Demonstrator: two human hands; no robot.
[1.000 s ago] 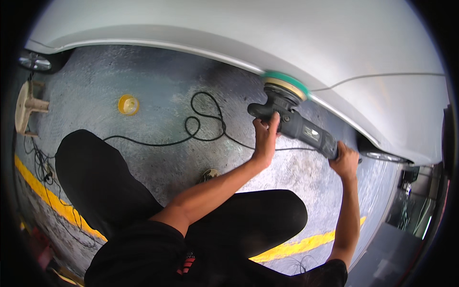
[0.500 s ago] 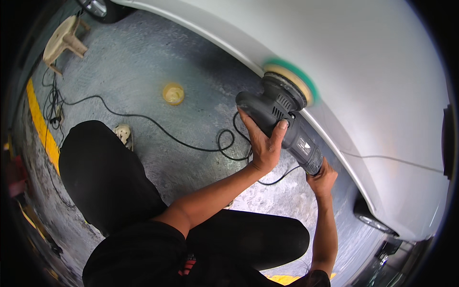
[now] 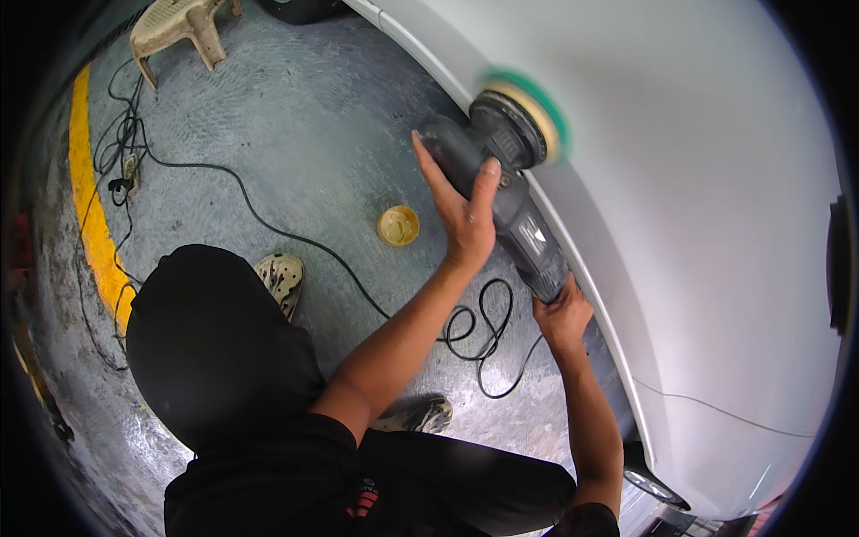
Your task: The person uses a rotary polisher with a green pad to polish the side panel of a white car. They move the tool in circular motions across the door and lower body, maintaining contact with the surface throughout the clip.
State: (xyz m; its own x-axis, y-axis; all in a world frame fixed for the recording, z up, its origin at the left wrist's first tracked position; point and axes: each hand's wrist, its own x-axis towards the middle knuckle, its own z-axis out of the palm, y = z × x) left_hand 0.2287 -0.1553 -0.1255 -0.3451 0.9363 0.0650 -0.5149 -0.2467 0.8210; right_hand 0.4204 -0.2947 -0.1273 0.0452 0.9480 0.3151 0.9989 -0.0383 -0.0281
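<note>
A dark grey electric car polisher (image 3: 528, 234) is held between both my hands. Its round green-and-cream pad (image 3: 539, 112) lies against the lower side of a silver-white car (image 3: 698, 224), the pad's rim smeared by motion. My left hand (image 3: 467, 215) grips the polisher's head, thumb on top and fingers partly hidden beneath. Farther back, my right hand (image 3: 565, 315) wraps round the rear end of the body. A black power cord (image 3: 501, 394) leaves the tool near this hand and loops on the floor. Left of my left hand sits a small yellow tub (image 3: 397, 225) with pale stuff inside.
A cream plastic stool (image 3: 174, 25) stands at the far left. Tangled cords and a plug (image 3: 118, 186) lie near the yellow floor line (image 3: 82, 170). My patterned clogs (image 3: 282, 279) rest on the grey floor (image 3: 268, 161). A car wheel (image 3: 655, 483) shows at lower right.
My hands and the polisher have shifted left and slightly up in view, the pad staying on the car's side. My view has moved too: the tub now appears farther right and lower.
</note>
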